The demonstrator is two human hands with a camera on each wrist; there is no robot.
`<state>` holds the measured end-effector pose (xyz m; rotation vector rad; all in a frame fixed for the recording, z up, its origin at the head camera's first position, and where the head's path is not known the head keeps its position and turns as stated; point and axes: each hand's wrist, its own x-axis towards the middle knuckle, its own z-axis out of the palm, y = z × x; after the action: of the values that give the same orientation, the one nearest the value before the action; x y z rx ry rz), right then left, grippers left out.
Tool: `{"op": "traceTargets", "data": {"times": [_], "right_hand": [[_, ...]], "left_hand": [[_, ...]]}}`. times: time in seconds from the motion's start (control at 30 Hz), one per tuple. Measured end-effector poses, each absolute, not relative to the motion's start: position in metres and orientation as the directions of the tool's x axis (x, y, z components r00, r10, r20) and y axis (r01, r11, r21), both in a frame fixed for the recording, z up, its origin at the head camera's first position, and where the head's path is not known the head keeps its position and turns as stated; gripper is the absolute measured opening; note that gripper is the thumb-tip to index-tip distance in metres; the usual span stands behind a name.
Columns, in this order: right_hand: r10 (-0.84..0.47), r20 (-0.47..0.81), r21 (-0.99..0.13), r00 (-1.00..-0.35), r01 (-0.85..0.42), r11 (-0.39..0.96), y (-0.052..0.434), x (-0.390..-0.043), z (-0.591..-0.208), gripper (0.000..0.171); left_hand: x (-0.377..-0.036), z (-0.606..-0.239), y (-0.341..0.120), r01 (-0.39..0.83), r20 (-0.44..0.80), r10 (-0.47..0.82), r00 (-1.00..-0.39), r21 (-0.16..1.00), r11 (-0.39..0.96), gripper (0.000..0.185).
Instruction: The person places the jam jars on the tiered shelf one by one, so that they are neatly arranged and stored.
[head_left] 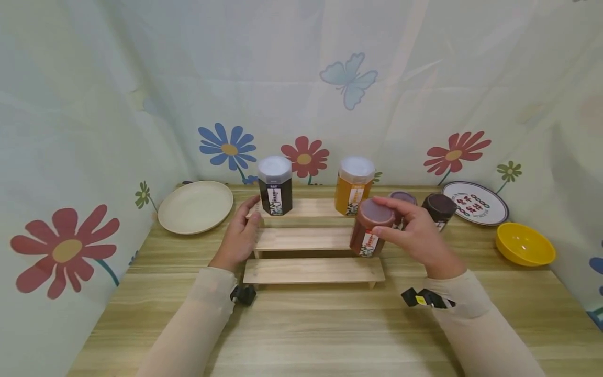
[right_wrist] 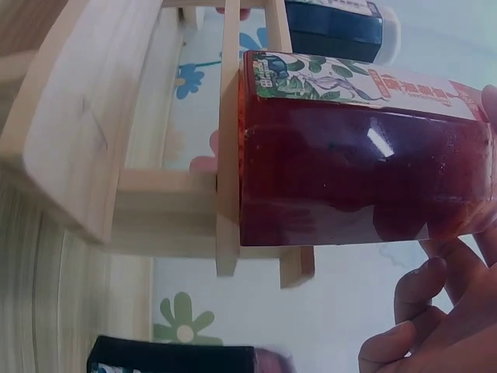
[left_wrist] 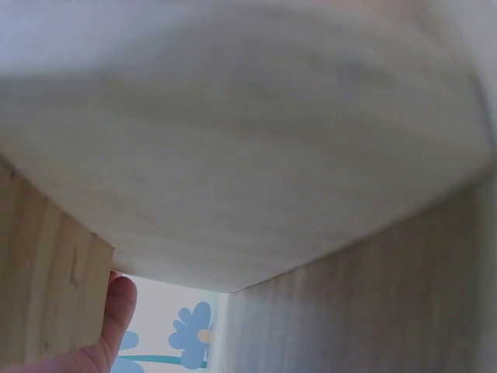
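Cream plate [head_left: 195,206] at ten o'clock on the wooden table [head_left: 301,335]. Left hand [head_left: 240,234], fingers fairly straight, rests against the left end of the three-tier wooden stand [head_left: 312,238], clasping nothing. Dark jar [head_left: 275,185] and amber jar [head_left: 354,186] occupy the top tier, at twelve o'clock.

Right hand [head_left: 416,230] clamps its fingers around the lid of the red jam jar [head_left: 371,227], which sits tilted at the right end of the middle tier, its base at or just above the board.

Risk: gripped by the lid alone and leaning, the jar may slip or tip off the narrow step; a knock could topple its neighbours.

Appearance: translucent, faceted, deep red contents [right_wrist: 365,167], reddish-brown lid, leaf-printed label. Two more jars [head_left: 440,207], a patterned plate [head_left: 476,202] and a yellow bowl [head_left: 524,244] lie at two o'clock.
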<state>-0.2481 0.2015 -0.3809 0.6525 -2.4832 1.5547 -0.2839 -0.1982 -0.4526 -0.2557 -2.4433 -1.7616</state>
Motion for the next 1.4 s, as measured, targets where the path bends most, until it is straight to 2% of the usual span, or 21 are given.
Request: {"op": "traceTargets", "data": {"times": [0.2,0.67,1.13,1.27,1.4], "right_hand": [[-0.312,0.339,-0.818,-0.888,-0.441,0.369,0.192,-0.249,-0.382,0.057],[-0.382,0.297,-0.878,-0.875,-0.408,0.251,0.176,-0.251,-0.381,0.062],[-0.390,0.290,-0.854,-0.874,-0.420,0.307,0.159,-0.249,-0.378,0.061],[-0.396,0.257,-0.860,-0.882,-0.395,0.322,0.154,-0.250,-0.377,0.061],[-0.398,0.215,-0.871,-0.892,-0.360,0.336,0.148,-0.251,-0.377,0.061]], "left_hand": [[-0.287,-0.460,-0.201,0.244,0.233,0.074,-0.970,0.923,0.298,0.052],[-0.288,-0.461,-0.203,0.270,0.256,0.084,-0.963,0.914,0.304,0.052],[-0.287,-0.458,-0.202,0.239,0.227,0.075,-0.971,0.925,0.295,0.051],[-0.277,-0.444,-0.198,0.218,0.203,0.079,-0.976,0.927,0.306,0.051],[-0.278,-0.447,-0.199,0.244,0.229,0.084,-0.970,0.916,0.318,0.052]]}}
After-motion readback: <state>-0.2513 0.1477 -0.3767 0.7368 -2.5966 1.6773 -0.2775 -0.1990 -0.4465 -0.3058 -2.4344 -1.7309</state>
